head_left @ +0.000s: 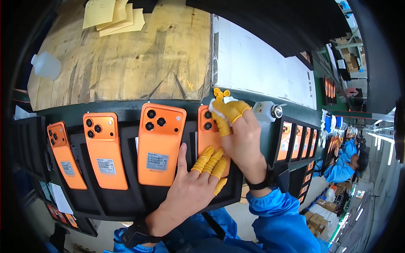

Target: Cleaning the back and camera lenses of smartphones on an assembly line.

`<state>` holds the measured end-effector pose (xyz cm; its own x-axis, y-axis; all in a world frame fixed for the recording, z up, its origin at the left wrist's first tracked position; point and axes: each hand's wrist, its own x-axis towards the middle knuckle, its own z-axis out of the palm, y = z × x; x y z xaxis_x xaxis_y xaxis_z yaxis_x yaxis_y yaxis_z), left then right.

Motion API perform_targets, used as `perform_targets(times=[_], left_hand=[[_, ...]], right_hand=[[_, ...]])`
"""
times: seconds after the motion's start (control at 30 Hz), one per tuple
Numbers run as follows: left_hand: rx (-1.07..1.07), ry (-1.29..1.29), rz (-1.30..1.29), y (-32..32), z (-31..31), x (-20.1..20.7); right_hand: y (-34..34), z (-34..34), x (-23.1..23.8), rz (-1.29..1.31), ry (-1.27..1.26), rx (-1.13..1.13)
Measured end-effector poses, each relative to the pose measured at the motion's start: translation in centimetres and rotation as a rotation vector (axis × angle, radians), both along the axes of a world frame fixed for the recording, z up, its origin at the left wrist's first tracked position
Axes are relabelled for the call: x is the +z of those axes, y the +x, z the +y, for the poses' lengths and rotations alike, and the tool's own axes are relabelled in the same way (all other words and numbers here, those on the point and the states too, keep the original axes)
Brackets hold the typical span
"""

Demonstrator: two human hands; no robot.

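An orange phone (206, 137) lies back up at the right end of a black slotted tray (126, 206). My left hand (190, 185), wearing yellow finger cots, rests on its lower half with the fingers laid flat. My right hand (242, 139), also in yellow finger cots, pinches a white wipe (215, 109) at the phone's camera end. Part of the phone's back is hidden beneath my hands. To the left, more orange phones lean in the tray: one nearest (158, 147), another in the middle (105, 147) and one at the far left (65, 156). Each carries a grey label.
Just beyond my right hand are loose yellow finger cots (222, 93) and a clear bottle with a metal top (270, 111). A wooden board (168, 55), yellow paper sheets (122, 19) and a white bottle (46, 66) lie behind. Another phone tray (291, 141) and a person in blue (341, 168) are right.
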<state>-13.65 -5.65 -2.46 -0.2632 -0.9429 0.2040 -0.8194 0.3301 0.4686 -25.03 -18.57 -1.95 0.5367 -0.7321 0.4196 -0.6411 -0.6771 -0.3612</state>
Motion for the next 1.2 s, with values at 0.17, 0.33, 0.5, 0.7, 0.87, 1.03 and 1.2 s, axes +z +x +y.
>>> perform_targets(times=[0.17, 0.33, 0.5, 0.7, 0.87, 1.03, 1.2], left_hand=[[-0.006, -0.007, 0.009, -0.1, 0.0, -0.4], [0.01, 0.012, 0.012, -0.1, -0.2, -0.4], [0.026, 0.009, 0.009, 0.2, 0.0, -0.3], [0.017, -0.03, 0.056, 0.3, 0.0, -0.4], [-0.036, 0.05, 0.015, 0.8, 0.3, -0.3], [0.044, -0.094, 0.07, -0.1, 0.2, -1.0], [-0.003, 0.02, 0.011, 0.2, 0.2, -1.0]], right_hand=[[-2.5, 1.9, -1.1, -0.069, 0.005, -0.137], [-1.1, 0.5, -0.8, -0.025, 0.028, -0.12], [-4.2, 1.6, -0.7, -0.063, 0.094, -0.277], [-0.2, 1.0, -0.2, -0.036, 0.05, 0.04], [-1.7, 1.7, -1.1, 0.066, -0.019, 0.2], [-2.0, 0.8, -1.8, 0.084, -0.025, 0.274], [-3.2, 0.5, -0.8, 0.053, -0.036, 0.471]])
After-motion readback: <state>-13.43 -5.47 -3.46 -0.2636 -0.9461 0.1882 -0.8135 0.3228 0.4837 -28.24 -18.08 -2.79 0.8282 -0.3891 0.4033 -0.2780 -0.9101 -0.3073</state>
